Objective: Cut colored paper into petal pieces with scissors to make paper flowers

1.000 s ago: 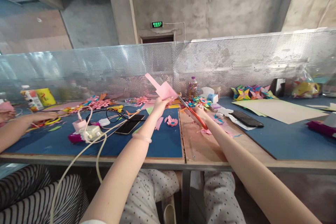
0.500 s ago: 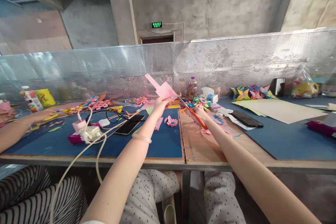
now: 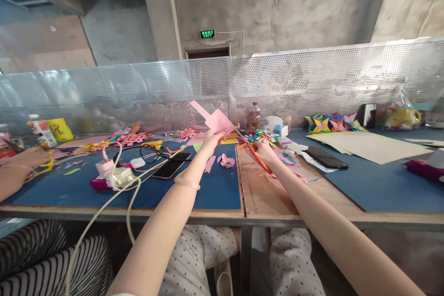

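My left hand (image 3: pixel 212 138) pinches the lower edge of a pink paper piece (image 3: pixel 218 121), which has a narrow strip reaching up to the left. My right hand (image 3: pixel 262 150) is closed on orange-handled scissors (image 3: pixel 259 161). Their blades point up and left, close to the paper's right edge; whether they touch it is hard to tell. Below the paper, a crumpled pink paper flower (image 3: pixel 226 161) lies on the blue mat (image 3: pixel 215 194). Colourful folded paper (image 3: pixel 266 136) sits just behind my right hand.
A purple-capped bottle (image 3: pixel 255 116) stands behind. To the left are a black phone (image 3: pixel 171 166), cables and a power adapter (image 3: pixel 120 176). Another person's hand (image 3: pixel 33 157) works at far left with yellow scissors. At right lie a dark phone (image 3: pixel 326 157) and large paper sheets (image 3: pixel 369 144).
The scissors' handles have come closer together in my right hand. My left hand and the pink paper have barely moved. The other person's hand has drawn back to the left.
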The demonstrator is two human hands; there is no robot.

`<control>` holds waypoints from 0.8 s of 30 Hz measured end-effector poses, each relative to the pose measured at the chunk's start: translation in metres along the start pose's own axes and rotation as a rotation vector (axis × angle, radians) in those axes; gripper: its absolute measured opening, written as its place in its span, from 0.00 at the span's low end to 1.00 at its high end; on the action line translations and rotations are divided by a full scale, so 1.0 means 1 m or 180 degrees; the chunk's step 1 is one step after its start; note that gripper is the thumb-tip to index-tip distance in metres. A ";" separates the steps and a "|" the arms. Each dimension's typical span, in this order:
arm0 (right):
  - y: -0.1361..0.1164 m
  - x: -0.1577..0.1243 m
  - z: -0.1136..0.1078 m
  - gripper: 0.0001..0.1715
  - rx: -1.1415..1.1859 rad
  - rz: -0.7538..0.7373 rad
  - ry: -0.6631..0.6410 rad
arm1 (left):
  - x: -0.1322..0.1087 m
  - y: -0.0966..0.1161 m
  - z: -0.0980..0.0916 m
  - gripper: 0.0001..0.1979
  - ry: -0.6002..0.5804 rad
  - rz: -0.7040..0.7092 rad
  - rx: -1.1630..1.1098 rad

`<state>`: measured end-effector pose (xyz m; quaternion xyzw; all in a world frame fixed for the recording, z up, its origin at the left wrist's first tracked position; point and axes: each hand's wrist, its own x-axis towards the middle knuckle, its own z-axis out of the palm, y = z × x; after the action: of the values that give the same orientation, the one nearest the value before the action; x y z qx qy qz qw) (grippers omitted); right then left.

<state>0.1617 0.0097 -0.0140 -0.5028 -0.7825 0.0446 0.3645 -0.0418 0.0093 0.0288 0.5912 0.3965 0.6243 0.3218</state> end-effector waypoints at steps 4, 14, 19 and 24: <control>0.001 -0.001 0.002 0.19 -0.0008 -0.0049 0.0058 | 0.000 -0.002 0.001 0.13 0.0013 0.0048 -0.0012; -0.003 -0.002 0.000 0.20 0.0124 -0.0037 0.0002 | 0.000 -0.002 0.002 0.13 0.0092 0.0082 -0.0084; -0.001 -0.002 0.002 0.20 0.0118 0.0009 0.0013 | 0.003 -0.004 -0.001 0.15 0.0030 0.0002 -0.0307; 0.003 0.000 0.004 0.20 -0.0111 0.0097 0.0144 | 0.021 -0.008 -0.028 0.11 0.0545 -0.0148 -0.1401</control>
<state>0.1619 0.0124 -0.0184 -0.5218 -0.7670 0.0252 0.3726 -0.0718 0.0288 0.0321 0.4424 0.2902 0.7359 0.4225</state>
